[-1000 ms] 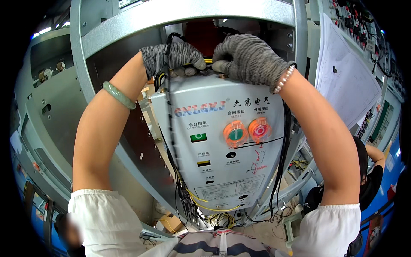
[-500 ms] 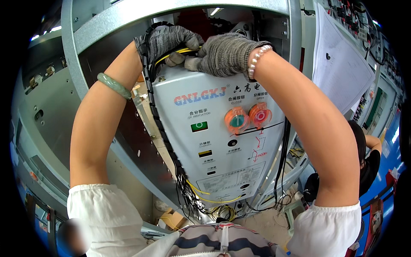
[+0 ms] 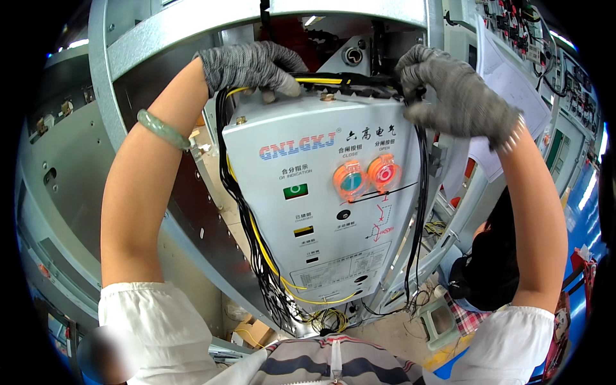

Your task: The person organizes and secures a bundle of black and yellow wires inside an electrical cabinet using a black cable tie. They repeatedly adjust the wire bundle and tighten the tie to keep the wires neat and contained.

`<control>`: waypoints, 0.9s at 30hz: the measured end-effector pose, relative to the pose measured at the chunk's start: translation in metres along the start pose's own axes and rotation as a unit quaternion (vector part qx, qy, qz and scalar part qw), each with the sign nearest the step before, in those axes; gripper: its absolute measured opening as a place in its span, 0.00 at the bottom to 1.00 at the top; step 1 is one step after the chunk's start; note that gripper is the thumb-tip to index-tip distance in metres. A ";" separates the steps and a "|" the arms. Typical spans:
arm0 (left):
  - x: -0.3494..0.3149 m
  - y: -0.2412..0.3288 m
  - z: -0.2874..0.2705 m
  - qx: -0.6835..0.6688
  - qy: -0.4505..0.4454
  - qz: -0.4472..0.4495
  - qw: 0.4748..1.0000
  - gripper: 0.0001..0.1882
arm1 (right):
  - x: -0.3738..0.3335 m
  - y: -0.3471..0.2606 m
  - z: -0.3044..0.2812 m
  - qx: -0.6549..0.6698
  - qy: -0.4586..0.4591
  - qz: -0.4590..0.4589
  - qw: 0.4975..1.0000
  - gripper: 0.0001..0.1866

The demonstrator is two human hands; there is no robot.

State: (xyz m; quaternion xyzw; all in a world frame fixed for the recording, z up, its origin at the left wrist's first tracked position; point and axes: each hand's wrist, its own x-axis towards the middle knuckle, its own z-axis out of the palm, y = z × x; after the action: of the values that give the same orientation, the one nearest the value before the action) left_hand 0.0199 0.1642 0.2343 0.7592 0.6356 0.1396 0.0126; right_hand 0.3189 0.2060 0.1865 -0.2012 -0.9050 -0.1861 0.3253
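Note:
My left hand [image 3: 256,69], in a grey knit glove, is closed round a bundle of black and yellow wires [image 3: 317,81] at the upper left of a light grey switchgear panel [image 3: 308,247]. The bundle runs along the panel's top edge. At the top right corner my right hand [image 3: 459,96], gloved alike and slightly blurred, has its fingers curled round the bundle's other end. A black toothed strip [image 3: 366,94] lies along the top edge below the wires. More black wires [image 3: 419,167] hang down the right side, and loose wires [image 3: 247,218] follow the left side.
A galvanized frame [image 3: 192,35] spans above the panel. Orange-covered green and red push buttons [image 3: 369,178] sit on its face. A paper drawing [image 3: 507,96] hangs at right. A person in black [image 3: 484,269] is low at the right, beside a pale stool [image 3: 438,321]. Coiled wires [image 3: 327,319] lie below.
My right hand has moved right, from beside my left hand to the panel's top right corner. The toothed strip has left the panel's left side, where loose wires now show.

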 end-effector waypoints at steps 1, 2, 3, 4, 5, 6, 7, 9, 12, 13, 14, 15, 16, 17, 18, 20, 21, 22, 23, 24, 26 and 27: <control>0.000 -0.006 -0.001 -0.012 -0.008 0.001 1.000 0.32 | -0.009 -0.013 -0.004 0.005 0.038 -0.073 0.997 0.08; -0.007 -0.013 -0.002 -0.025 -0.011 -0.003 1.000 0.32 | -0.015 -0.029 -0.008 0.002 0.026 -0.117 0.993 0.08; -0.010 -0.018 -0.001 -0.043 -0.016 -0.004 0.999 0.32 | -0.024 -0.040 0.000 -0.015 0.018 -0.156 0.987 0.09; -0.010 -0.014 -0.004 -0.015 -0.016 0.028 0.999 0.31 | -0.036 -0.051 0.000 -0.038 0.008 -0.191 0.981 0.09; -0.015 -0.018 -0.004 0.005 0.000 -0.006 1.000 0.30 | -0.043 -0.059 0.016 -0.029 -0.011 -0.232 0.972 0.12; 0.000 -0.002 -0.002 0.003 0.027 0.035 0.999 0.28 | -0.067 -0.077 0.000 -0.080 -0.061 -0.235 0.967 0.14; 0.005 0.004 0.001 0.015 0.048 0.030 0.998 0.27 | -0.090 -0.092 0.010 -0.033 -0.081 -0.249 0.965 0.16; 0.002 0.018 -0.002 0.026 0.003 -0.042 0.999 0.28 | -0.117 -0.108 0.031 0.073 -0.123 -0.262 0.954 0.20; -0.005 0.013 0.001 0.080 0.009 -0.050 0.995 0.29 | -0.113 -0.107 0.030 0.156 -0.276 -0.219 0.923 0.25; -0.008 0.012 0.006 0.094 0.010 -0.047 0.994 0.29 | -0.105 -0.103 0.025 0.169 -0.341 -0.199 0.903 0.27; -0.004 0.019 0.008 0.098 0.015 -0.020 0.995 0.29 | -0.097 -0.100 0.007 0.168 -0.412 -0.157 0.882 0.30; 0.001 0.028 0.011 0.103 0.019 0.010 0.994 0.29 | -0.090 -0.098 -0.008 0.167 -0.479 -0.111 0.854 0.32; 0.006 0.043 0.015 0.118 0.021 0.042 0.992 0.28 | -0.084 -0.090 -0.024 0.123 -0.391 -0.092 0.907 0.31; 0.001 0.038 0.018 0.111 0.024 0.022 0.993 0.27 | -0.070 -0.079 -0.023 0.094 -0.290 -0.105 0.946 0.29; -0.004 0.031 0.021 0.103 0.026 0.004 0.994 0.27 | -0.054 -0.064 0.008 0.203 -0.049 -0.139 0.968 0.25; -0.013 0.029 0.018 0.023 0.031 -0.018 0.999 0.23 | -0.008 -0.065 0.007 0.015 0.116 -0.073 0.990 0.24; -0.009 0.031 0.023 0.032 0.057 0.020 0.998 0.21 | 0.005 -0.065 0.010 -0.017 0.040 -0.005 0.999 0.24; -0.008 0.030 0.028 0.043 0.085 0.053 0.994 0.20 | 0.017 -0.068 0.013 -0.045 -0.032 0.061 0.997 0.25; -0.008 0.028 0.032 0.053 0.112 0.084 0.989 0.19 | 0.023 -0.068 0.019 -0.070 -0.106 0.124 0.984 0.26; -0.009 0.027 0.035 0.025 0.135 0.099 0.986 0.16 | 0.023 -0.066 0.026 -0.092 -0.116 0.090 0.985 0.26; -0.011 0.031 0.035 0.052 0.133 0.057 0.988 0.15 | 0.023 -0.056 0.040 -0.066 -0.048 0.054 0.995 0.21; -0.013 0.031 0.034 0.065 0.132 0.034 0.989 0.14 | 0.023 -0.050 0.044 -0.051 -0.015 0.034 0.998 0.20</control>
State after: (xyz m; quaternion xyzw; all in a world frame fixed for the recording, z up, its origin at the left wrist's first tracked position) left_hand 0.0555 0.1510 0.2046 0.7546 0.6131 0.1973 -0.1252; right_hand 0.2559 0.1892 0.1599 -0.2510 -0.8919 -0.2175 0.3071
